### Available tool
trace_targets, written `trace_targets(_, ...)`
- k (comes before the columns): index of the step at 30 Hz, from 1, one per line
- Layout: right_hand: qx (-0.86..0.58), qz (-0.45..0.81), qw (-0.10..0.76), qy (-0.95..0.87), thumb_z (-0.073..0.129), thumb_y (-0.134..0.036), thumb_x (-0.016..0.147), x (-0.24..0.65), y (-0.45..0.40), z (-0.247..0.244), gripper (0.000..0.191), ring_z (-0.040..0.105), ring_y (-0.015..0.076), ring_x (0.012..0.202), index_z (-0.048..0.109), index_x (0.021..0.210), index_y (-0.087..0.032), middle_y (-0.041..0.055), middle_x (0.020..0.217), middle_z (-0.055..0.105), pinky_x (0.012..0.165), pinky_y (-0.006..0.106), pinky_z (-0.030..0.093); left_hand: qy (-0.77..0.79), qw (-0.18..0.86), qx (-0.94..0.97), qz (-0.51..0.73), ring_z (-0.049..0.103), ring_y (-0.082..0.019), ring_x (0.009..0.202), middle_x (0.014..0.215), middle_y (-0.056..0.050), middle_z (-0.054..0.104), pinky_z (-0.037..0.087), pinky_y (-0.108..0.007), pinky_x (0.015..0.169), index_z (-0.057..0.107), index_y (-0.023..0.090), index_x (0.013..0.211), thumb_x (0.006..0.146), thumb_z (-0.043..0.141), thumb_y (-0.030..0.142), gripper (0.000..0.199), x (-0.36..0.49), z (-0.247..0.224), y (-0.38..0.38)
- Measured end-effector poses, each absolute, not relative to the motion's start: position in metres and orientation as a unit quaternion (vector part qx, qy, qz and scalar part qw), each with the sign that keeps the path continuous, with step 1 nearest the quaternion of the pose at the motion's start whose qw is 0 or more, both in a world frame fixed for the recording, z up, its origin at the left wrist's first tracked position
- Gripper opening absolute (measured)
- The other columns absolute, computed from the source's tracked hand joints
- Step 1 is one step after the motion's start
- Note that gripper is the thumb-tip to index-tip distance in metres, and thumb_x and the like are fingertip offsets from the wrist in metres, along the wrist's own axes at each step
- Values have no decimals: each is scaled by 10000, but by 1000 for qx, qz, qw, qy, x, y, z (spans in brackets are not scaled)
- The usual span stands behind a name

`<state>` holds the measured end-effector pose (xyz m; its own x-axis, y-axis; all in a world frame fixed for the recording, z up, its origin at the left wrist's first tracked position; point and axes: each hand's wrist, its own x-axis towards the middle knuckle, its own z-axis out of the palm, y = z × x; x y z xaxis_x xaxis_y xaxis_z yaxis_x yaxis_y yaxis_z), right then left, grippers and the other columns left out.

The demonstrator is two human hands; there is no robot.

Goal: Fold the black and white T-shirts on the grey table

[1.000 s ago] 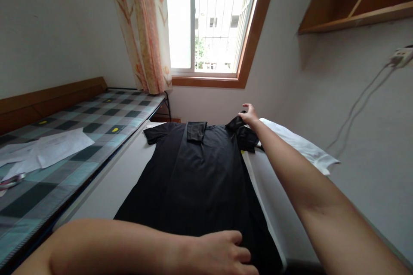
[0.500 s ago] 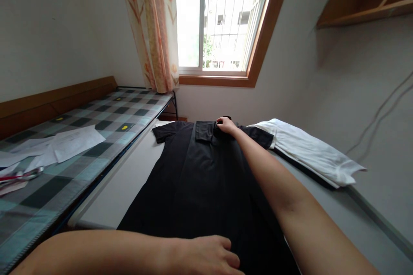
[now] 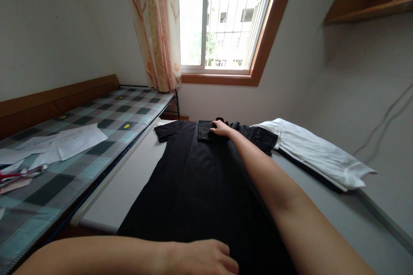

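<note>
A black short-sleeved shirt [image 3: 190,180] lies spread on a white table, its collar end toward the window. At that far end my right hand [image 3: 221,128] has its fingers closed on a folded black flap [image 3: 204,130] of the shirt near the collar. My left hand [image 3: 204,258] is at the near end, low in the view, over the black cloth. Its fingers are curled against the shirt, and their tips are partly hidden by the frame's bottom edge.
Folded white clothing [image 3: 316,150] lies on the table's right side, with dark cloth beneath it. The white table [image 3: 129,184] meets a bed with a checked mattress [image 3: 77,180], where papers [image 3: 77,142] lie. A curtain [image 3: 161,30] hangs beside the window.
My right hand has shifted slightly left along the collar end, and the folded flap there looks flatter and wider. My left hand stays near the same place. The view has shifted a little.
</note>
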<state>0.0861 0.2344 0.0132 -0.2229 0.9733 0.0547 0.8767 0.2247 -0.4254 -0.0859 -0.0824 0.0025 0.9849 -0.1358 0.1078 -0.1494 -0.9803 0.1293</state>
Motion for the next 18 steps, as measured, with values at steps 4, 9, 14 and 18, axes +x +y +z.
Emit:
trace_targets(4,-603,138,156,-770,578,-332,898,87,234,6,478,495,270,1272,562,1312,-94,198,1378,509,1046,303,387,-65,50,995,60,586,-93,742,830,-13,634,430,-235,699,584,185,662,887,618,201,228,-89,-3,-83)
trace_targets(9,-611,106,144,-771,572,-323,898,94,238,4,440,530,257,1227,583,1289,-121,171,1350,517,1030,280,395,-68,42,994,71,597,-97,788,868,-12,655,441,-250,755,615,187,708,878,651,273,194,-89,-19,-86)
trace_targets(14,-614,85,161,-768,534,-285,909,97,243,8,480,503,263,1255,519,1356,-113,179,1399,457,1047,289,379,-76,78,991,83,606,-74,826,961,-20,686,438,-215,793,641,158,853,914,585,194,90,-80,-28,-86)
trace_targets(18,-615,89,151,-769,539,-338,910,88,242,5,477,500,279,1254,534,1342,-138,179,1394,462,1049,314,382,-62,74,992,86,615,-80,833,960,-18,688,442,-223,823,630,174,822,916,585,205,109,-80,-33,-85)
